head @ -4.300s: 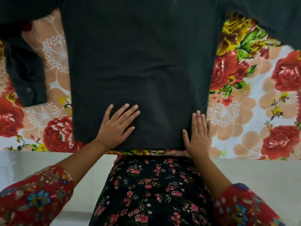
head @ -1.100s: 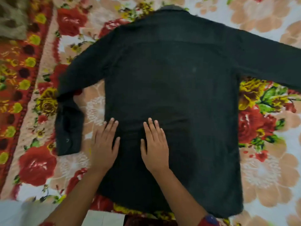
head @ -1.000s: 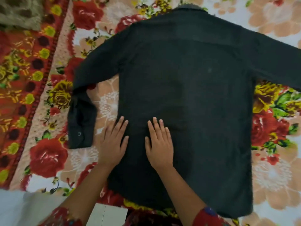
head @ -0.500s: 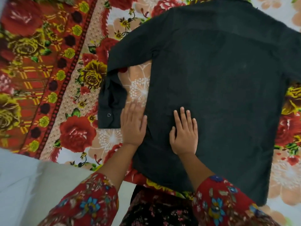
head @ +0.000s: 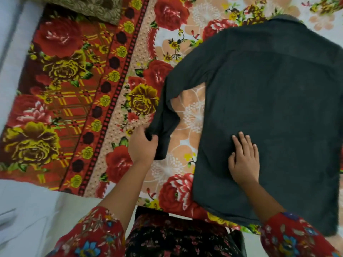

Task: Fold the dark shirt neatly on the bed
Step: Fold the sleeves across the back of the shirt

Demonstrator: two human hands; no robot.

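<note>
Head view. The dark shirt (head: 274, 108) lies back-up on the floral bedspread (head: 74, 89), filling the frame from 12 to 5 o'clock.

Change from half a second ago: the left hand (head: 143, 147) has left the shirt's side edge, moved toward 9 o'clock, and now curls fingers and thumb around the cuff (head: 163, 143) of the bent sleeve (head: 178, 80). The right hand (head: 245, 162) stays flat on the lower back panel, fingers straight and slightly spread.

Surroundings: a brown patterned cushion (head: 89, 6) sits at 11 o'clock, well apart from the shirt. Bare bedspread separates the sleeve from the shirt body.

Edges: the hem lies close to the bed's near edge at 5 o'clock. The shirt's far side is cut off by the frame at 3 o'clock. Open bedspread extends from the cuff toward 9 and 10 o'clock. Pale floor (head: 27, 219) shows at 7 o'clock.
</note>
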